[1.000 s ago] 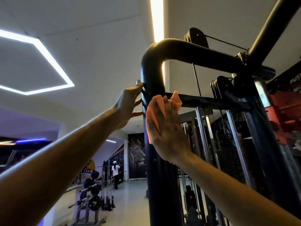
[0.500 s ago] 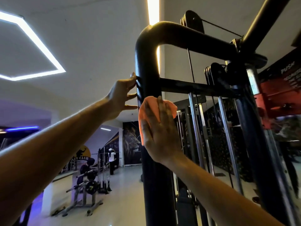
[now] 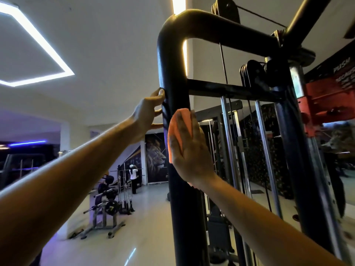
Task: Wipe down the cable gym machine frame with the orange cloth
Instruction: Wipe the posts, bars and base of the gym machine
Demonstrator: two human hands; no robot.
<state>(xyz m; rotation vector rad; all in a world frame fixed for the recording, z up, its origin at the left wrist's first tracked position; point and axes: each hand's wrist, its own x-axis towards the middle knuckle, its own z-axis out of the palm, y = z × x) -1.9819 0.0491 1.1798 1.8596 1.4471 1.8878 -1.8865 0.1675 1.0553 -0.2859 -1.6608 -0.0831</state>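
Since a second ago the right hand (image 3: pixel 189 150) has slid the orange cloth (image 3: pixel 181 127) down the black upright post (image 3: pixel 172 70) at frame centre: it was level with the crossbar (image 3: pixel 230 89) junction, now it sits clearly below it. The view has also tilted, so part of the shift is the head moving. Judged from that, a downward wipe stroke on the post is under way; the top bend and crossbar look done or skipped, cannot tell which, and the long lower post remains. The right hand presses the cloth flat against the post, fingers straight, not clenched. The left hand (image 3: pixel 148 114) stays on the post's left side, just above the cloth, fingertips touching and thumb underneath, loosely bracing, not a full wrap. Cloth is folded or bunched, bright orange, mostly hidden under the palm, edges peeking at the fingertips and the wrist. Post is matte black, thick and round.
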